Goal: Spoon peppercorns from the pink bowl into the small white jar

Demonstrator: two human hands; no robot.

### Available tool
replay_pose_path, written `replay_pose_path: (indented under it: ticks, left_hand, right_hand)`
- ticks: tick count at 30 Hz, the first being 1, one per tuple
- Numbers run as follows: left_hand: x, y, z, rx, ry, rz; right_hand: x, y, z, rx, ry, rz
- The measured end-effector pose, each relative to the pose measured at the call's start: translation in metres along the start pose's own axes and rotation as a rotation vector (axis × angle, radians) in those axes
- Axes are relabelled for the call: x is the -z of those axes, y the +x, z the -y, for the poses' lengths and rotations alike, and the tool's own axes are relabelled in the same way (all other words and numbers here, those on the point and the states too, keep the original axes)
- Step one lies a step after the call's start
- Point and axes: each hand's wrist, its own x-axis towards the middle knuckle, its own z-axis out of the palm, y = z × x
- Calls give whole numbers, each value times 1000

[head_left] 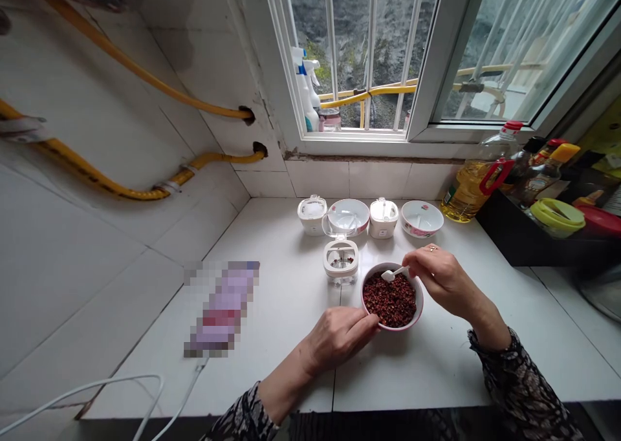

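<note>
A bowl (420, 299) full of small dark-red grains that look like Sichuan peppercorns (392, 304) stands on the white counter. My left hand (339, 335) grips its near-left rim, fingers closed. Pinched in my right hand (444, 278) is a small white spoon (391, 275), its tip at the surface of the grains near the far edge. Just behind and left of the bowl is a clear spice jar (341, 263) with a white collar and its lid raised; a few dark bits show inside.
Along the wall stand two white-lidded spice jars (312, 215) (383, 218) and two flowered bowls (350, 216) (422, 219). An oil bottle (466, 185) and a black box (514, 231) of condiments are at right. A blurred purple object (226, 308) with a white cable (191, 389) lies left.
</note>
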Motion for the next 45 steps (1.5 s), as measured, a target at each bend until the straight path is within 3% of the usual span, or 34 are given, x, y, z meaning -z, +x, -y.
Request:
replay_pose_path:
  ticks: [6,11,16,21,30,39,42,45]
  left_hand:
    - [0,1,0,-6,-4,-9]
    - [0,0,0,-7,-2,-3]
    - [0,0,0,-11,6,-4]
    - [1,1,0,-7,5,-5]
    - [1,1,0,-6,6,-12]
    - [0,1,0,-7,-12,-28]
    - [0,1,0,-9,-9,-32]
    - [-2,1,0,-14,9,-43]
  right_hand:
    - [-3,-1,-9,-196,145,-40]
    - [-13,1,-10,-347,401,35]
    - [-19,3,-13,-497,599,20]
    - [-20,4,-18,-558,761,84]
    - [-20,7,-23,-642,844,94]
    - [-19,12,-28,-717,974,-99]
    - [-25,18,-18,-664,962,-214]
    - [-35,23,2,-522,849,-302]
